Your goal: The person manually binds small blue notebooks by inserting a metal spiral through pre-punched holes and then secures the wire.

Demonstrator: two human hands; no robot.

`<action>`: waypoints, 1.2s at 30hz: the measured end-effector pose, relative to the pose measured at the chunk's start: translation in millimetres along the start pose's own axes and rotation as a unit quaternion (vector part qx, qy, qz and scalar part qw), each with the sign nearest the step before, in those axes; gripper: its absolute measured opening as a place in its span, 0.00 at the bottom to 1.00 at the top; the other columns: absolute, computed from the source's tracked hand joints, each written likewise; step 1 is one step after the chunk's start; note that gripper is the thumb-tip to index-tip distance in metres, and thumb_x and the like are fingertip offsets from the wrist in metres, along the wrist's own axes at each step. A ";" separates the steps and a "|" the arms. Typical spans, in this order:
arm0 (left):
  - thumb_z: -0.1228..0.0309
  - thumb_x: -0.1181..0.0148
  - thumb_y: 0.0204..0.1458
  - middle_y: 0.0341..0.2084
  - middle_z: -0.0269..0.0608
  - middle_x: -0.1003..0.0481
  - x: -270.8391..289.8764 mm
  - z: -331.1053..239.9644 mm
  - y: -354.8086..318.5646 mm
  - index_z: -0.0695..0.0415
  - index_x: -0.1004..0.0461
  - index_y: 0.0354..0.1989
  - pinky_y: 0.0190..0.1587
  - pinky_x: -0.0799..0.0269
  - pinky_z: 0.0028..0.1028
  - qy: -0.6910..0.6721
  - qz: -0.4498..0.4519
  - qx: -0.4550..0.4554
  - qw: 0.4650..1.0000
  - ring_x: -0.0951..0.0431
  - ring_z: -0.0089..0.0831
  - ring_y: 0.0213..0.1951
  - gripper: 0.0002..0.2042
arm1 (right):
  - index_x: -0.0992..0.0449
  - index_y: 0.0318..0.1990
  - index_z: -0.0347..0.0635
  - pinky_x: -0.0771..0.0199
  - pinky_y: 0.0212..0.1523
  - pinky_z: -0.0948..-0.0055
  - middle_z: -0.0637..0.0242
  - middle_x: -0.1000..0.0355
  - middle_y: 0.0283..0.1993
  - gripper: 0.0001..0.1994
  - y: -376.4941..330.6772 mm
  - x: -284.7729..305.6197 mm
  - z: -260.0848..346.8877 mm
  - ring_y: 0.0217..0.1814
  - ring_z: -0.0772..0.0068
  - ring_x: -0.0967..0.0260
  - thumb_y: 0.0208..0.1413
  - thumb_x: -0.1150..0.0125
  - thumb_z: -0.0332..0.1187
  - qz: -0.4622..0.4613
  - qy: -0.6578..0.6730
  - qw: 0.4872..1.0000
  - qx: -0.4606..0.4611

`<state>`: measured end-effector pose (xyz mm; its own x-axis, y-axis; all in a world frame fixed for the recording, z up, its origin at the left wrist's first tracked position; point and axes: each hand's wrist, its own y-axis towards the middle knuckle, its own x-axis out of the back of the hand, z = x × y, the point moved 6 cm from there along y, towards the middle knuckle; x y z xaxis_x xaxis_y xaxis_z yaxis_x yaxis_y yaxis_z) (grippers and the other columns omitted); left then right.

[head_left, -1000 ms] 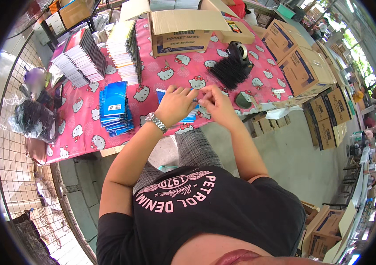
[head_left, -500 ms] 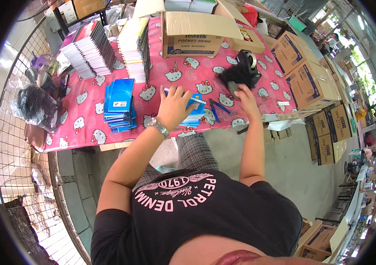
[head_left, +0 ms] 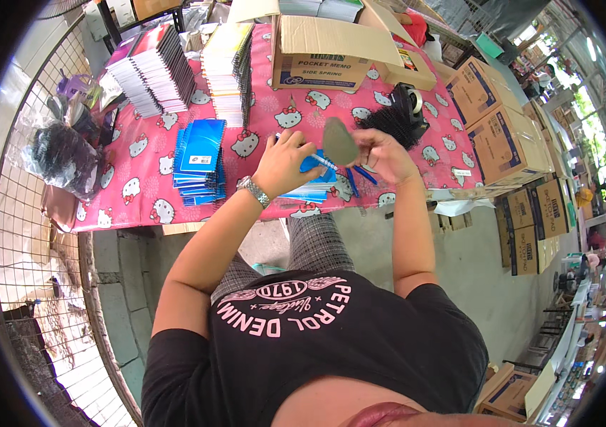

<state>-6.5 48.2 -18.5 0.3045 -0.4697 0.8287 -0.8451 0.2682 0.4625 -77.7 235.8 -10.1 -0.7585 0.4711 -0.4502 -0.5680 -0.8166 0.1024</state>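
while the left hand (head_left: 291, 164) arched over a small blue notebook (head_left: 327, 175), thumb stretched toward its pale coil (head_left: 326, 162), i could not tell whether the fingers pinched anything. the right hand (head_left: 387, 156) pinched a flat grey-green piece (head_left: 341, 144) by its right edge, just beside the left hand. that piece's long axis slanted, narrower end pointing away from the person and slightly left; it looked matt, rounded like a worn pebble. the coil ran aslant, from far left to near right, over the notebook's smooth cover. near the right hand lay a blue-handled tool (head_left: 365, 175), then a bristly black heap (head_left: 392, 128). to the left rose a glossy blue stack (head_left: 201, 153); beyond, on pink patterned cloth (head_left: 264, 117), stood an open cardboard box (head_left: 324, 72).
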 end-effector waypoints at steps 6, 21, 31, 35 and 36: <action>0.54 0.32 0.43 0.36 0.37 0.30 -2.1 -7.3 0.4 0.51 0.24 0.37 0.48 0.37 0.43 0.015 -0.002 -0.009 1.000 0.31 0.38 0.46 0.18 | 0.24 0.46 0.33 0.30 0.53 0.69 0.65 0.26 0.46 0.13 2.2 0.3 -21.0 0.49 0.73 0.29 0.55 0.41 0.30 -0.067 -0.110 0.990 -0.050; 0.51 0.34 0.46 0.35 0.37 0.30 0.3 -5.3 -4.0 0.51 0.25 0.35 0.48 0.37 0.47 0.029 -0.016 0.035 0.999 0.31 0.39 0.45 0.18 | 0.24 0.31 0.37 0.28 0.43 0.62 0.55 0.27 0.43 0.13 15.2 100.2 -66.6 0.43 0.54 0.27 0.51 0.31 0.39 -0.232 -0.664 0.710 -0.023; 0.51 0.35 0.47 0.35 0.37 0.30 -0.9 -2.8 -9.9 0.51 0.26 0.36 0.49 0.36 0.50 0.045 -0.018 0.056 0.997 0.30 0.39 0.45 0.17 | 0.23 0.34 0.42 0.33 0.50 0.65 0.63 0.25 0.40 0.13 12.6 -72.3 -0.8 0.50 0.58 0.31 0.44 0.30 0.38 -0.061 -0.822 0.562 0.069; 0.53 0.34 0.47 0.35 0.36 0.30 -3.7 -8.3 -13.6 0.50 0.26 0.37 0.49 0.35 0.50 0.057 -0.037 0.045 0.997 0.30 0.39 0.46 0.17 | 0.25 0.29 0.44 0.36 0.47 0.57 0.66 0.29 0.34 0.12 10.9 -54.5 -14.8 0.48 0.58 0.32 0.46 0.31 0.40 -0.138 -0.725 0.675 0.012; 0.53 0.34 0.47 0.35 0.36 0.30 -3.2 -6.5 -13.7 0.50 0.26 0.37 0.50 0.35 0.50 0.056 -0.036 0.046 0.997 0.30 0.39 0.46 0.16 | 0.26 0.30 0.44 0.36 0.47 0.57 0.66 0.29 0.34 0.12 13.7 -51.1 -19.3 0.47 0.58 0.32 0.46 0.31 0.39 -0.132 -0.692 0.709 -0.027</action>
<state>6.9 51.5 -25.4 0.4086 -0.3860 0.8270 -0.8545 0.1566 0.4953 -40.6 194.2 -2.8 -0.2364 0.4561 0.8579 -0.7646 -0.6322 0.1254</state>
